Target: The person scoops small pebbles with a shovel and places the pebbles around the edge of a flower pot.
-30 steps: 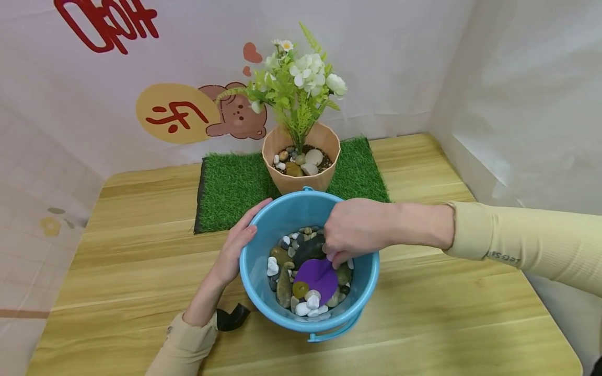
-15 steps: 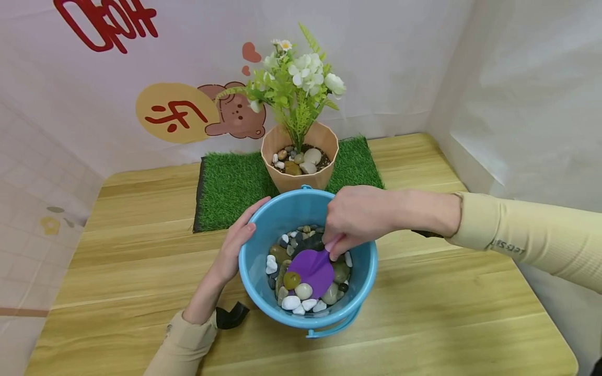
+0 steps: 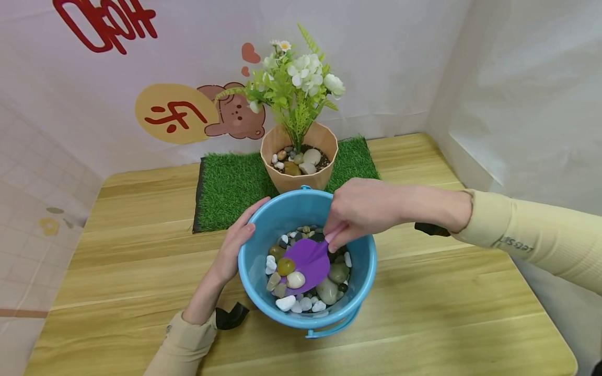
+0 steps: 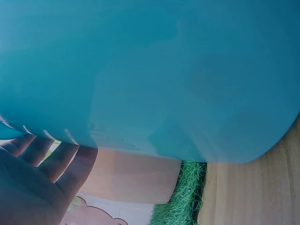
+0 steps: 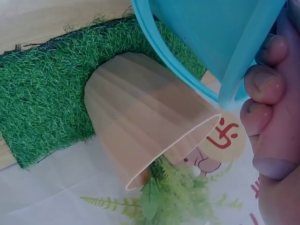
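A blue bucket (image 3: 290,211) stands on the table, with pebbles (image 3: 328,291) of white, grey and olive inside it. My right hand (image 3: 359,209) reaches over the bucket's right rim and grips the pink handle (image 5: 283,126) of a toy shovel, its fingers wrapped round it in the right wrist view. The shovel's purple blade (image 3: 310,261) lies low in the bucket, with an olive stone and a whitish stone on its front part. My left hand (image 3: 231,249) rests against the bucket's left side, fingers extended along the outer wall (image 4: 140,79) and thumb at the rim.
Behind the bucket, a peach flowerpot (image 3: 297,181) with white flowers (image 3: 308,73), soil and stones stands on a green grass mat (image 3: 235,193). The bucket's handle (image 3: 334,331) hangs down at the front. Wooden tabletop (image 3: 447,313) surrounds these, with white sheets behind and beside.
My right hand has lifted slightly and drawn back, tilting the shovel. The blade has shifted left and up, stones now sit on it, and pebbles around it have moved. My left hand stays put.
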Tool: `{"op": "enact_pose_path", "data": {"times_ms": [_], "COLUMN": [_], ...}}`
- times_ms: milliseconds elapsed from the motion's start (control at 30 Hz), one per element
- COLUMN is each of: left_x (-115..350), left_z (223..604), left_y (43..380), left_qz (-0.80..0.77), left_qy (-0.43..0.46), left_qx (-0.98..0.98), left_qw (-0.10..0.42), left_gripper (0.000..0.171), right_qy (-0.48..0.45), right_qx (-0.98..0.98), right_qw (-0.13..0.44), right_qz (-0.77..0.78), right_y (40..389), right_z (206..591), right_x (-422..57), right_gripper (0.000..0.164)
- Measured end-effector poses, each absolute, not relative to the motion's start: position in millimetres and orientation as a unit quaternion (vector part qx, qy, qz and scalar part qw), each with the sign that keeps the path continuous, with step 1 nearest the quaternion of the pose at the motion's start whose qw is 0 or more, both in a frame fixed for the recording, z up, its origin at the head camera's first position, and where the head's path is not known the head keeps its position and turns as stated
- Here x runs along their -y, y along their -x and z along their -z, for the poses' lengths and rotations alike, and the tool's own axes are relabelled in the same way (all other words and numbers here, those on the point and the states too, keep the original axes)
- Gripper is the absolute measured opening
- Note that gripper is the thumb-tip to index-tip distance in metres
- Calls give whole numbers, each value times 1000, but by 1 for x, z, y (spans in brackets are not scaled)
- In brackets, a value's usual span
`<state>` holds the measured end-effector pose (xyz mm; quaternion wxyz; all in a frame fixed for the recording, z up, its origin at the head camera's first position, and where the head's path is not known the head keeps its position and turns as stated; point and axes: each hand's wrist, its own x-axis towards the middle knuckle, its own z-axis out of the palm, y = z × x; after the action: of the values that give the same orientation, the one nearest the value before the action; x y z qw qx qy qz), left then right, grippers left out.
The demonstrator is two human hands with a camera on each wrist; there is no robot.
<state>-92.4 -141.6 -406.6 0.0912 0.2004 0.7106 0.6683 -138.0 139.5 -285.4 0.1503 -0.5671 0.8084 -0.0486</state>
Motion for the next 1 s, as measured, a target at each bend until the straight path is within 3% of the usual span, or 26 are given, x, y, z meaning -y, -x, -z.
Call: {"op": "enact_pose_path", "data": {"times_ms": [333,500,1000], "left_x": [142,143,144], "left_z": [407,407,406], "left_y": [93,93,92], "left_qz": [-664,-657,-664], "left_qy": [-207,-209,-213], "left_qx": [-713,-719,-710], "left_qw": [89,88,94], "left_gripper": [50,50,50], "right_qy": [550,503,366], "right_qx": [-824,-854,-928], "right_qw": [113,112,49], "right_qz": [76,74,40], "right_y": [142,147,187], "right_z": [278,269,254], "right_x": [-158,-172,-220], "right_gripper": [25,16,17]}}
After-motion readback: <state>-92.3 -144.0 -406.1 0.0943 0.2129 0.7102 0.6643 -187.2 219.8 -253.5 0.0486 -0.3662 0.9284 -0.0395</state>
